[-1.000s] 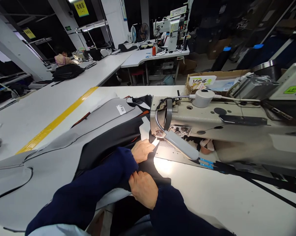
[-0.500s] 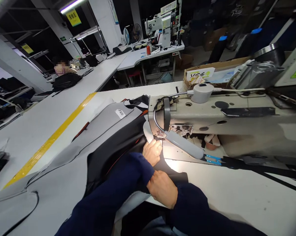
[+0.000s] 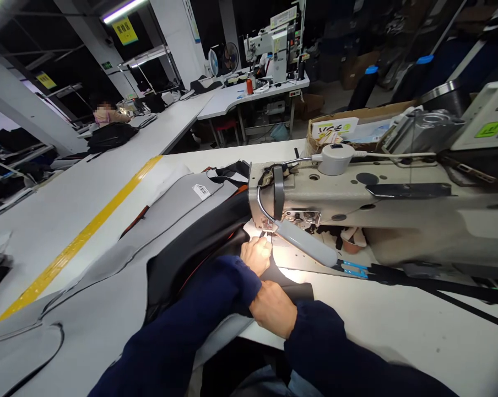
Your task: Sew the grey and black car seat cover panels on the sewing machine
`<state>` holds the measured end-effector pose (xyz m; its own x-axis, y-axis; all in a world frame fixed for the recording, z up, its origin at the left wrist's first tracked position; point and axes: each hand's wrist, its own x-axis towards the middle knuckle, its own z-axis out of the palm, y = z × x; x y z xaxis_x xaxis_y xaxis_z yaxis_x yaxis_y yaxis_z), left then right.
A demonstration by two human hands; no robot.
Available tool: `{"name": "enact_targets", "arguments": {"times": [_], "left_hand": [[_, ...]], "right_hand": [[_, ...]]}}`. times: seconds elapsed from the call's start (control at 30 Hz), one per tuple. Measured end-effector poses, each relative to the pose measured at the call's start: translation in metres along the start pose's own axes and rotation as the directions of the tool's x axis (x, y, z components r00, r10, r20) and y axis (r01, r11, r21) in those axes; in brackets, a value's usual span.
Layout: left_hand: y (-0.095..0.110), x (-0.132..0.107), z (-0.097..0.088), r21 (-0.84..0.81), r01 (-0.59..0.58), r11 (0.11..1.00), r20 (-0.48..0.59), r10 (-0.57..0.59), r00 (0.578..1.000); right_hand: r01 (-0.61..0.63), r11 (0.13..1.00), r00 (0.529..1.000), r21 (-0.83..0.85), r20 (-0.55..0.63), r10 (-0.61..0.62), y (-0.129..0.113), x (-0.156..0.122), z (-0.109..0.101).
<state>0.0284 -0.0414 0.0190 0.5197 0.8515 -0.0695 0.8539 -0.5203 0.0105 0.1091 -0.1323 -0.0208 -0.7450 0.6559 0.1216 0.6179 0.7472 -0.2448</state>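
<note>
A large sewn piece of black and grey fabric (image 3: 199,226), with orange edging, spreads over the table and reaches the needle area of a sewing machine (image 3: 335,193). Close in front of the presser foot, my left hand (image 3: 256,255) is closed on the fabric, fingers bent and pressed together. Just below it, my right hand (image 3: 274,310) is curled over the fabric's near edge, against my left sleeve; its fingertips are hidden. A grey lamp (image 3: 307,242) on a bendable neck lights the stitching spot. The left sleeve covers part of the fabric.
A yellow tape strip (image 3: 87,231) crosses the white table (image 3: 59,220). Behind the machine stands a cardboard box (image 3: 315,132) with papers. A small cup (image 3: 353,240) of scraps sits under the machine arm. Farther back are another sewing machine (image 3: 274,49) and a seated person (image 3: 108,113).
The pale flap beside the presser foot has dropped and shows less. My right hand has moved slightly up toward the machine; my left hand stays nearly in place. The view has shifted a little.
</note>
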Motion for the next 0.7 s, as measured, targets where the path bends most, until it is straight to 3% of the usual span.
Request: {"name": "enact_targets", "arguments": {"times": [0.17, 0.3, 0.4, 0.5, 0.6, 0.7], "left_hand": [[0.002, 0.007, -0.009, 0.000, -0.003, 1.000, 0.013, 0.003, 1.000], [-0.003, -0.002, -0.026, 0.082, -0.139, 0.987, 0.038, 0.136, 0.990], [-0.019, -0.010, -0.048, 0.235, -0.253, 0.939, 0.081, 0.240, 0.967], [-0.042, -0.012, -0.064, 0.310, -0.252, 0.917, 0.044, 0.251, 0.967], [-0.050, -0.017, -0.063, 0.265, -0.210, 0.941, 0.041, 0.207, 0.978], [-0.036, -0.031, -0.049, 0.151, -0.270, 0.951, 0.207, 0.237, 0.949]], "right_hand": [[-0.051, 0.998, 0.997, -0.022, -0.053, 0.050, 0.006, 0.003, -0.006], [-0.029, 0.998, 0.996, -0.060, -0.085, 0.024, 0.002, -0.002, -0.012], [-0.005, 0.991, 0.991, -0.135, -0.130, -0.013, -0.001, -0.006, -0.015], [0.013, 0.983, 0.987, -0.181, -0.156, -0.042, -0.004, -0.009, -0.017], [0.003, 0.985, 0.987, -0.173, -0.160, -0.031, -0.005, -0.009, -0.016], [-0.035, 0.992, 0.985, -0.123, -0.173, 0.013, -0.005, -0.008, -0.012]]}}
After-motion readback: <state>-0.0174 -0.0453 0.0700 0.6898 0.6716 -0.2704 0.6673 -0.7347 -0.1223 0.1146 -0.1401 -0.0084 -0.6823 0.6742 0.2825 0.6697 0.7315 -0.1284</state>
